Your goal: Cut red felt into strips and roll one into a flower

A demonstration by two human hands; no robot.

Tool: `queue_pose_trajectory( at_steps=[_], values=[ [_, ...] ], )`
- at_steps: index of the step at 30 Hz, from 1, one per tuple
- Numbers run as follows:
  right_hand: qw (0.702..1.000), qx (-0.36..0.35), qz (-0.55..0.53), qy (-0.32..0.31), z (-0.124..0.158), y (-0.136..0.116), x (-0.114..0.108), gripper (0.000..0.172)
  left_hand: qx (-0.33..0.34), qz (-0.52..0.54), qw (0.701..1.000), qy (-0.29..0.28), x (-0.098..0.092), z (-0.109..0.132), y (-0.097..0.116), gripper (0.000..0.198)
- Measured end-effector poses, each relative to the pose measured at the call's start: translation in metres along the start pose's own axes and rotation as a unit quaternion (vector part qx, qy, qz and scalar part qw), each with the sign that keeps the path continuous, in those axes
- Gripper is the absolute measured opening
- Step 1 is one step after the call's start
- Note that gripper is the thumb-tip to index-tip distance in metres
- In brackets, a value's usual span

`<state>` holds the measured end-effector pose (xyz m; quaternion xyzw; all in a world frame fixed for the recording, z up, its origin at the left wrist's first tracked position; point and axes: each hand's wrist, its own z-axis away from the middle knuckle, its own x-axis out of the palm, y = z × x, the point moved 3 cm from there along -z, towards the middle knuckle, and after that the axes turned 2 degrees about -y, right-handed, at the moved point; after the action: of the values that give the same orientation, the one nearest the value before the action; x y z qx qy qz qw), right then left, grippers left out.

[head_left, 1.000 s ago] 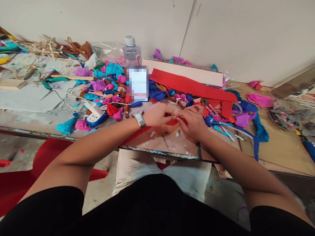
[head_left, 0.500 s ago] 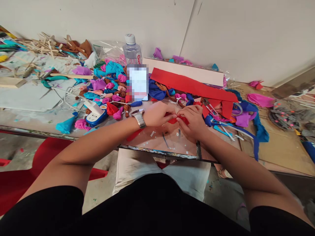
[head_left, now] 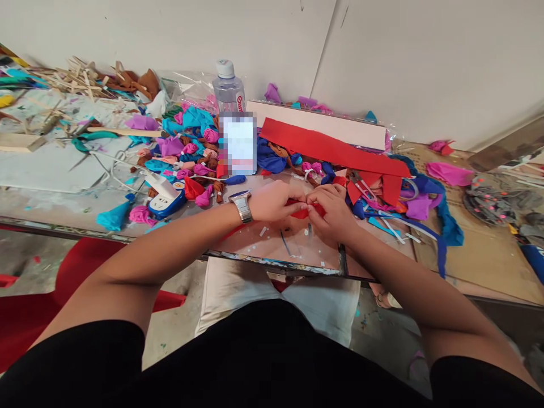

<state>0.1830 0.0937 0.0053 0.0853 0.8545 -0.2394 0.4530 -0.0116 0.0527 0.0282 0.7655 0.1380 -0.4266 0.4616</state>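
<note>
My left hand [head_left: 274,202] and my right hand [head_left: 334,208] meet over the near edge of the table, fingertips pinched together on a small red fabric strip [head_left: 302,212]. Most of the strip is hidden inside my fingers. A silver watch [head_left: 241,205] sits on my left wrist. Just beyond my right hand lie scissors [head_left: 360,185] on red scraps. A long red fabric sheet [head_left: 335,150] stretches behind my hands.
A heap of rolled fabric buds [head_left: 187,156] in pink, blue, purple and brown lies left of centre. A water bottle [head_left: 228,88], a white-and-blue power strip [head_left: 165,197], wooden sticks [head_left: 79,76] and blue fabric strips [head_left: 442,218] crowd the table. A red stool [head_left: 63,283] stands below left.
The red tail that trailed toward my left wrist has been drawn in between my fingers. Both hands stay in place, fingers working the strip.
</note>
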Motion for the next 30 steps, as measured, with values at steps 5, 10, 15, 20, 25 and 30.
queue_pose_trajectory(
  at_steps=[5,10,15,20,25,30],
  values=[
    [1.0,0.006,-0.002,0.02,0.0001,0.0039,-0.0025,0.017,-0.028,0.022,0.999,0.023,-0.0037,0.0006,-0.0042,0.026],
    [1.0,0.009,-0.01,0.018,-0.0002,0.0036,-0.0048,0.017,-0.027,0.026,0.999,0.021,-0.004,-0.0003,-0.0063,0.03],
    [1.0,0.012,-0.002,0.027,0.0,0.0032,-0.0044,0.014,-0.028,0.055,0.998,0.002,-0.0026,-0.0004,-0.0059,0.024],
    [0.999,0.018,-0.012,0.027,-0.0007,0.0015,-0.0045,0.014,-0.031,0.038,0.999,-0.023,-0.0035,0.0005,-0.0049,0.021],
    [1.0,0.014,-0.013,0.025,-0.0004,0.0005,-0.0039,0.013,-0.037,0.032,0.998,-0.029,-0.0043,0.0004,-0.0031,0.021],
    [1.0,0.013,-0.004,0.018,-0.0002,-0.0007,-0.0043,0.013,-0.034,0.03,0.999,-0.03,-0.0033,-0.0001,-0.0033,0.021]
  ],
)
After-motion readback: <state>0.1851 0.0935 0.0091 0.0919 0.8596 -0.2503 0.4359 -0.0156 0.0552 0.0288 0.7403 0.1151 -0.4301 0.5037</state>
